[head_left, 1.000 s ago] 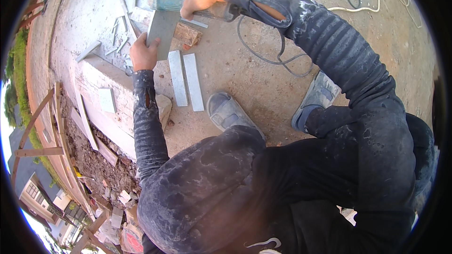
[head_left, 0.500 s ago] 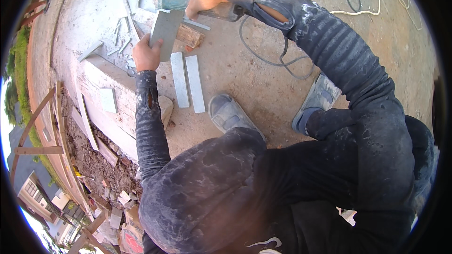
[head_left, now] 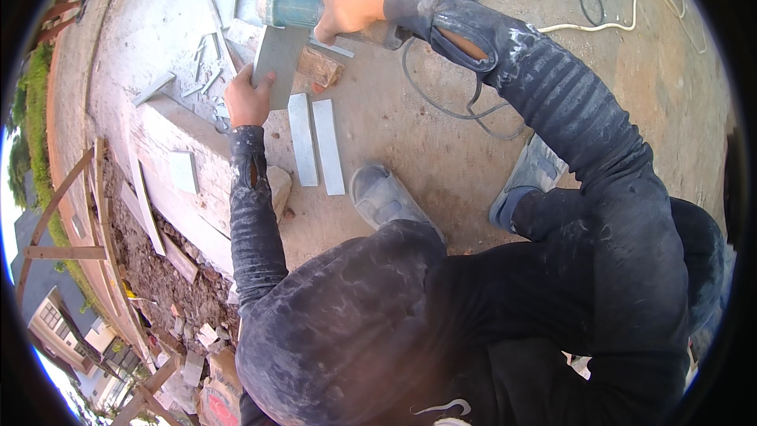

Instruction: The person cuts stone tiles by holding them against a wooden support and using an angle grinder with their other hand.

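My right hand (head_left: 355, 0) is wrapped round a teal handheld power cutter (head_left: 290, 5) at the top of the view. Its cutting end is hidden from me. Just below the tool, my left hand (head_left: 248, 98) grips the left edge of a grey tile (head_left: 281, 65), thumb on top. The tile's far end reaches under the tool's body. A rough brick (head_left: 320, 69) lies beside the tile on the right. Two narrow tile strips (head_left: 303, 139) rest side by side on the ground, nearer to me.
Cut offcuts (head_left: 209, 71) and a long strip are scattered at the left. A small tile piece (head_left: 183, 171) lies on the pale concrete ledge (head_left: 206, 146). Dark and cream cables (head_left: 552, 28) loop over the ground at the right. Rubble (head_left: 169, 288) and timber posts stand lower left.
The view has shifted slightly, so most things sit a little lower. Both hands keep their holds on the power cutter and the tile, with the tool and tile nearly unmoved relative to each other.
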The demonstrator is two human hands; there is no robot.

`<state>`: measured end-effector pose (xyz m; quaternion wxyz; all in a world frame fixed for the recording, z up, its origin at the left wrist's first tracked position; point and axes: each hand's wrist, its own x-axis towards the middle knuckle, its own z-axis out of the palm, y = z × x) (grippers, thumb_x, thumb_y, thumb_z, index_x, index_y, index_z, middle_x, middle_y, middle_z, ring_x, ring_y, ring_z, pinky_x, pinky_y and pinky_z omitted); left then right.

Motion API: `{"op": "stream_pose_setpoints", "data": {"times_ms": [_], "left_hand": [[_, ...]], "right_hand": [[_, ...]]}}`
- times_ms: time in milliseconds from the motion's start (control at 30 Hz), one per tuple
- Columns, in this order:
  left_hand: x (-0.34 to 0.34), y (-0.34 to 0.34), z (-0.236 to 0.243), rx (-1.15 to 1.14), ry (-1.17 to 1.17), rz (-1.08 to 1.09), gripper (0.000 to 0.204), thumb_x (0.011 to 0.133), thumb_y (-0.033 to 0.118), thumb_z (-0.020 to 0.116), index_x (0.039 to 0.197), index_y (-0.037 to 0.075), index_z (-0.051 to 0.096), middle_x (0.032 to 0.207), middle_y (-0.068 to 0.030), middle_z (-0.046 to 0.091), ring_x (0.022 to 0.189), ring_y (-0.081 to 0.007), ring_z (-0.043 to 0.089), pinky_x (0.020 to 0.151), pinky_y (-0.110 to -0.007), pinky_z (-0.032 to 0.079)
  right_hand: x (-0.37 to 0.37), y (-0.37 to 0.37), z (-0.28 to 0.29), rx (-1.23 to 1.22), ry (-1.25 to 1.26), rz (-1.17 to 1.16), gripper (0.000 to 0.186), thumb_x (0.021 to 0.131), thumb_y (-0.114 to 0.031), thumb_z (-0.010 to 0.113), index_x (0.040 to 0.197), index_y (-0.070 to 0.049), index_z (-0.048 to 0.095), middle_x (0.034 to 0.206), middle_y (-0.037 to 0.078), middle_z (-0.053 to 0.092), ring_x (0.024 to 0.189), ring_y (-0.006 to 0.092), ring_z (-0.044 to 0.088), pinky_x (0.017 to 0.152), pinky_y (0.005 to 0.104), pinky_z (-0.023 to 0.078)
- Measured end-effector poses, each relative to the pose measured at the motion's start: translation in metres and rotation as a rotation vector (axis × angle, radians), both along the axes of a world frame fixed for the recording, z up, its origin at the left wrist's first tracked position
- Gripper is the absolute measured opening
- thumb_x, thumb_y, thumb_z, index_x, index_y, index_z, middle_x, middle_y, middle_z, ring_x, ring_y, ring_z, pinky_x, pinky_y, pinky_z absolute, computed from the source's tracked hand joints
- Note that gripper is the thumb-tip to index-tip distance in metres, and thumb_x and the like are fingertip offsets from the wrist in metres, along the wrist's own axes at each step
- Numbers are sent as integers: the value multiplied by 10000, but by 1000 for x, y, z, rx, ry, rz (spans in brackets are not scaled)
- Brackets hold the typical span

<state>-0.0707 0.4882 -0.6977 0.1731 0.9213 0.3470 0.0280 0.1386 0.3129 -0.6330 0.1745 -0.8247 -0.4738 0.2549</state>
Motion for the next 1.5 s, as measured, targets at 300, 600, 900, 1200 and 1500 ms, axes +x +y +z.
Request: {"op": "stream_pose_setpoints", "data": {"times_ms": [300,600,900,1200,1500], "left_hand": [[-25,-21,-12,-94,-210,83,310,842,211,689,1047,-20,661,828,-245,677,764,-380,681,691,-375,515],[-37,-16,-28,-134,-306,105,310,836,211,709,1044,-14,662,788,-246,658,728,-346,689,661,-363,509],[-21,-18,-11,-79,-196,67,307,834,213,712,1036,-14,670,810,-233,681,745,-339,698,672,-367,514],[-23,-17,-15,-46,-220,40,331,834,226,722,1041,-28,673,803,-231,686,720,-318,695,675,-367,513],[-22,-15,-15,-31,-194,35,324,844,238,717,1020,-29,669,783,-222,681,698,-288,683,661,-356,506]], "right_hand": [[30,-19,23,206,-17,-100,496,594,-338,785,892,56,729,826,250,698,694,330,703,678,380,578],[28,-24,36,143,63,-95,698,632,-328,769,1160,94,596,966,277,681,882,358,689,816,378,539],[18,-19,19,70,138,10,681,619,-355,771,1120,81,624,969,269,679,899,354,682,798,388,533],[8,-18,14,9,144,63,660,584,-359,763,1044,99,643,950,269,686,849,363,685,753,398,543],[2,-14,6,15,89,46,660,582,-338,781,1055,99,640,963,274,686,880,368,690,781,394,548]]}}
